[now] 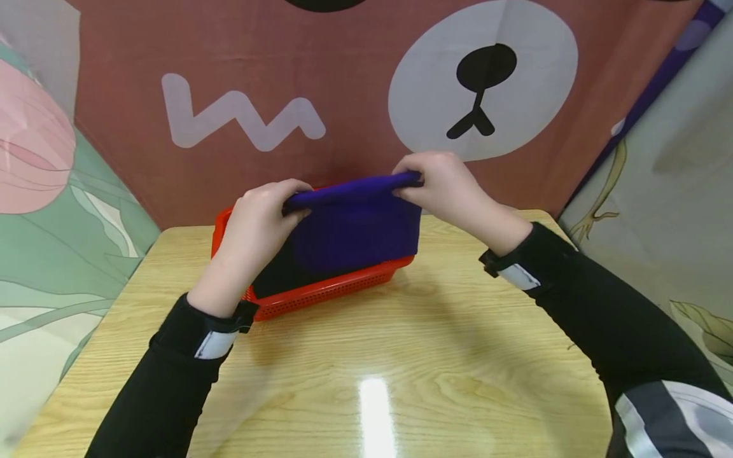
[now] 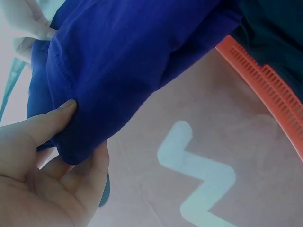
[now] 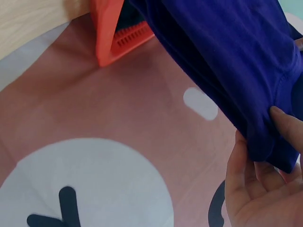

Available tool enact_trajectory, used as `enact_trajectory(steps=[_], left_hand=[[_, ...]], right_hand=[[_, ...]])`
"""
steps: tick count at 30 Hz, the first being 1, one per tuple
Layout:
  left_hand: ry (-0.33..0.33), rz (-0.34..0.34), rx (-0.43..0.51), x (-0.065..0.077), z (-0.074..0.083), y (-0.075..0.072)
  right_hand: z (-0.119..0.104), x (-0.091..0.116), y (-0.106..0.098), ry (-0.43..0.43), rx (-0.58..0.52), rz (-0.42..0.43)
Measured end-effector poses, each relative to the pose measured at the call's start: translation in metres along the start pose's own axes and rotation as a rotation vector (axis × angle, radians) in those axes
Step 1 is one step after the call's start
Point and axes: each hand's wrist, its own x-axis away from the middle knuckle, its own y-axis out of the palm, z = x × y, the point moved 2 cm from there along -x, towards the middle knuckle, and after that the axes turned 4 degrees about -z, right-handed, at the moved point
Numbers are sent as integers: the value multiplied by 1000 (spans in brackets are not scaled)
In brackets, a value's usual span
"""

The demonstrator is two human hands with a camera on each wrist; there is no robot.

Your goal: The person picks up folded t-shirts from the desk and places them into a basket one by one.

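A folded blue cloth (image 1: 361, 232) with a stitched seam hangs by its top edge between my two hands, over the red plastic basket (image 1: 329, 294). My left hand (image 1: 258, 213) pinches the left end of that edge, thumb on the near side, as the left wrist view shows. At the other end, a little higher, my right hand (image 1: 449, 187) pinches the fold between thumb and fingers. The cloth's lower part reaches down to the basket's front rim. Dark green fabric (image 2: 279, 38) lies inside the basket, mostly hidden behind the blue cloth and my left hand.
The basket stands at the back of a light wooden table (image 1: 401, 356), close to a brown hanging (image 1: 246, 165) with a bear's face. Patterned curtains (image 1: 51, 267) flank the table on both sides.
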Motion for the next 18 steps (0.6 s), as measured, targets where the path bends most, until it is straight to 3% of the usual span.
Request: enact_trajectory(steps=[10, 18], left_hand=[[-88, -32, -19, 12, -11, -7], [-72, -76, -30, 25, -22, 0]], right_hand=[[-9, -15, 19, 9, -66, -40], [-10, -20, 41, 15, -48, -140]])
